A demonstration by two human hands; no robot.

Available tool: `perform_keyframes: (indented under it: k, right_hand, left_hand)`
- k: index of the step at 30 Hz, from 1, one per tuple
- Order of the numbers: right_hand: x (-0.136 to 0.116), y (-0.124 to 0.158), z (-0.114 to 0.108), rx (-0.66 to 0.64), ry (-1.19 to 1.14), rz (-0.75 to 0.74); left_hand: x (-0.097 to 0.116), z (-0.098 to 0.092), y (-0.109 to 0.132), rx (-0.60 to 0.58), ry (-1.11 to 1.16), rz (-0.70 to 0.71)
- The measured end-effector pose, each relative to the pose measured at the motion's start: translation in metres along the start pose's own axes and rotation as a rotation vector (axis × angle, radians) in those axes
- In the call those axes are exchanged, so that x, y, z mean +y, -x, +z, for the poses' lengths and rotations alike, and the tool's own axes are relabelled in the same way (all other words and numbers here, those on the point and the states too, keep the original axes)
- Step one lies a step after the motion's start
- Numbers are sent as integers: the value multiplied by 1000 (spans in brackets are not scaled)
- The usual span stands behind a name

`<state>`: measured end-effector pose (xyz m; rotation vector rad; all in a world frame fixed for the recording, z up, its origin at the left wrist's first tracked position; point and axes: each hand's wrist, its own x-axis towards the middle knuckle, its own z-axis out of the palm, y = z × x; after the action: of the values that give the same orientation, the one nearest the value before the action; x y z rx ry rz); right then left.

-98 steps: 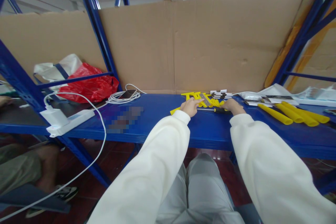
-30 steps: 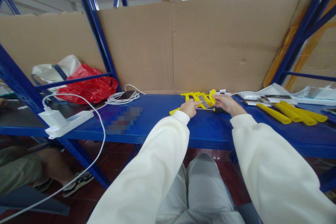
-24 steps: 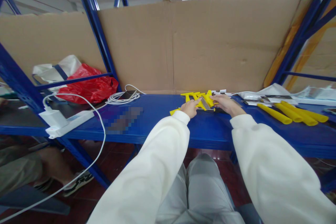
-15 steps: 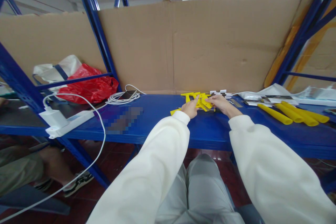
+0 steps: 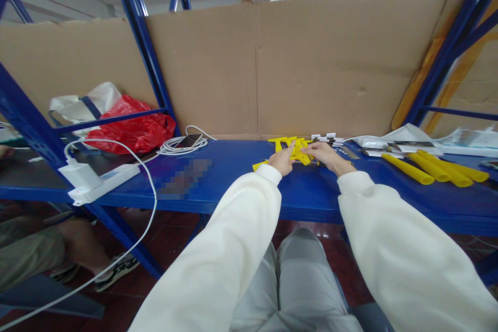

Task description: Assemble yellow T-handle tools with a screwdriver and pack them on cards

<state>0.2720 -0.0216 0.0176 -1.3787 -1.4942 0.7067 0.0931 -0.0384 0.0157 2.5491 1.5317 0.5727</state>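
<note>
Tabletop point(image 5: 233, 181) in blue spans the middle of the frame, where a person in white sleeves works with both hands on a cluster of yellow parts. Just right of centre, the right hand point(image 5: 326, 154) pinches a yellow piece point(image 5: 301, 157) between thumb and fingers. The left hand point(image 5: 281, 160) lies close by on the other side, forefinger extended onto the yellow parts; whether its remaining fingers grip anything cannot be told from this angle. The piece sits between the two hands, among other yellow parts point(image 5: 277, 141) lying just behind.

White-and-black items point(image 5: 329, 138) lie beyond the right hand, and a flat grey strip point(image 5: 351, 152) rests just beside it. At the right of the frame, yellow tapered tubes point(image 5: 408, 168) lie side by side near papers and packets point(image 5: 404, 146). Cardboard point(image 5: 330, 62) rises behind the tabletop.

At left, a white power strip point(image 5: 107, 181) holds a white charger point(image 5: 80, 174), near a coiled white cable point(image 5: 167, 149), a phone point(image 5: 189, 139) and a red plastic bag point(image 5: 134, 124). A co-worker's leg point(image 5: 80, 241) and shoe point(image 5: 116, 272) show at lower left.
</note>
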Motion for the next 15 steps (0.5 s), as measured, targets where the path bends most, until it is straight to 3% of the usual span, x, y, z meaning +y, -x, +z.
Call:
perform_keyframes:
  k: [15]
  right_hand:
    - [11,-9,5,128,-9,-23]
  left_hand:
    - [-1,0,-1,7,8,6]
